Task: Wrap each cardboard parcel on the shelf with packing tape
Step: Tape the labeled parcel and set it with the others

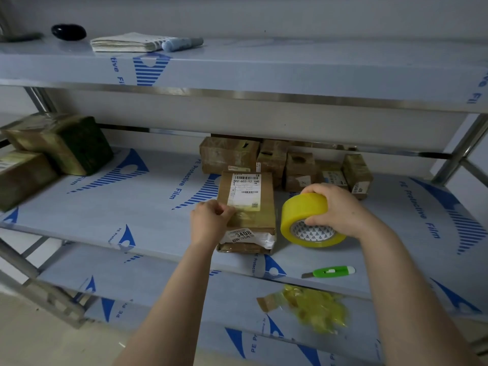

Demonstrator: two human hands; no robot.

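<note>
— Where is the parcel you're working on?

— I see the cardboard parcel (250, 210) lying flat on the middle shelf (132, 207), close to the near edge. Its printed label faces up.

— And your hands?

— My left hand (211, 220) has its fingers curled, pinching at the parcel's left edge just below the label. I can't tell whether it pinches tape or cardboard. My right hand (335, 210) is wrapped round the yellow tape roll (303, 210), fingers over the top and thumb by the core. The roll stands tilted on the shelf, just right of the parcel.

— Anything else around?

— A green cutter (330, 272) lies near and right. Crumpled yellow tape (317, 307) sits on the shelf below. More small parcels (290, 165) cluster far behind, and two bigger boxes (60, 143) are stacked at far left.
</note>
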